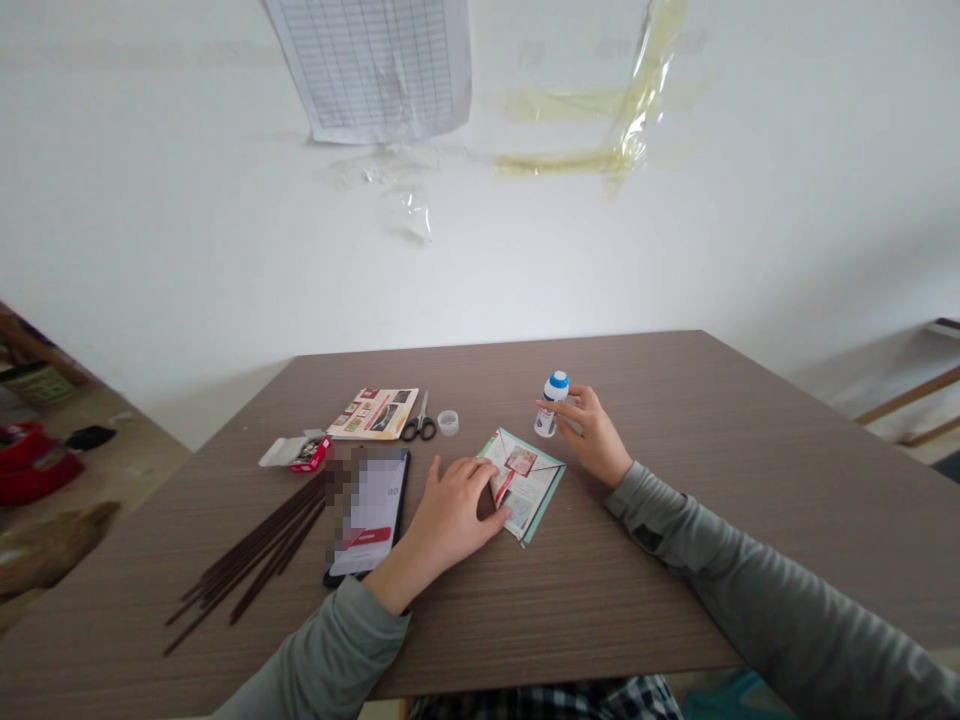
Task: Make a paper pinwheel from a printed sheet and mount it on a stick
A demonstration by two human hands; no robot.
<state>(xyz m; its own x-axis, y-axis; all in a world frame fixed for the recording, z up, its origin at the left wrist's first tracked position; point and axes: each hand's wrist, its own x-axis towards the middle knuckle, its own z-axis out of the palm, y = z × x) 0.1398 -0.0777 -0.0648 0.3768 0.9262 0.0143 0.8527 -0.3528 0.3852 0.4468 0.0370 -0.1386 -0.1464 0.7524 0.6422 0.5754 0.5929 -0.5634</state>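
A small folded paper packet point(534, 490), printed and edged in green, lies on the table in front of me. My left hand point(454, 505) rests over its left side, thumb and fingers apart and touching the paper. To the packet's upper right, a white glue bottle point(546, 424) with a blue cap stands upright. My right hand point(592, 435) holds it from the right, with one finger across its front. The bottle's label is too small to read.
Left of my left hand lie a phone point(375, 515) and a bundle of thin dark sticks point(259, 548). Farther back are a small open red box point(309, 455), a printed booklet point(375, 412), scissors point(420, 424) and a clear round cap point(448, 422). A white wall borders the table.
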